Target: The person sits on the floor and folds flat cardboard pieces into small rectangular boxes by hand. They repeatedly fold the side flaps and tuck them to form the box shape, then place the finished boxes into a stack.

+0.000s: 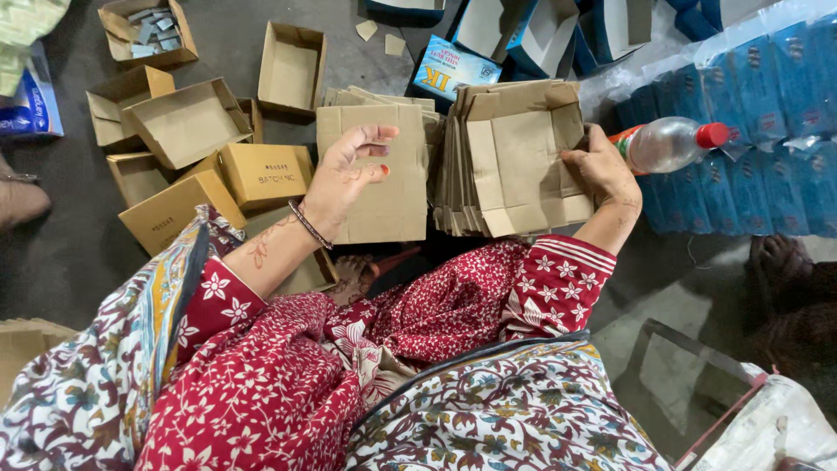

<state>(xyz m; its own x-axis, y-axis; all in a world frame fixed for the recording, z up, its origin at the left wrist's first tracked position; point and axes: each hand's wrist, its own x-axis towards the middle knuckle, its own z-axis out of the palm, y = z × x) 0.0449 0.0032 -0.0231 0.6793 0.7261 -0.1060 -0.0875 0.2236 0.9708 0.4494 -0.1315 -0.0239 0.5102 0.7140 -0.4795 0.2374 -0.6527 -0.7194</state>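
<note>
Flats (510,161) of brown card, still unfolded, stand on edge in a thick stack at about one o'clock from the lap, and the front one is partly opened with its flaps bent. Nearest the camera, the red flowered sleeves reach out over the lap. The right hand (602,166) grips the stack's right edge, fingers curled round the front flat. The left hand (349,170) at eleven o'clock is spread loosely, fingers slightly curled, resting on a single sheet (379,183) that lies just left of the stack; whether it pinches that sheet I cannot tell. Further out, at ten o'clock, made-up boxes (187,122) sit in a loose heap on the floor, some open-topped and empty, one closed box (261,174) lying just beside the left wrist. At the far ten o'clock corner an open carton (144,30) holds small grey pieces. A bottle (667,144) with a red cap lies at two o'clock, touching wrapped blue packs (767,131). Blue cartons (540,35) sit at twelve. Judging by this, roughly eight boxes are formed while the stack remains thick, so most of the folding seems left, and the front flat looks to be the one in hand.
</note>
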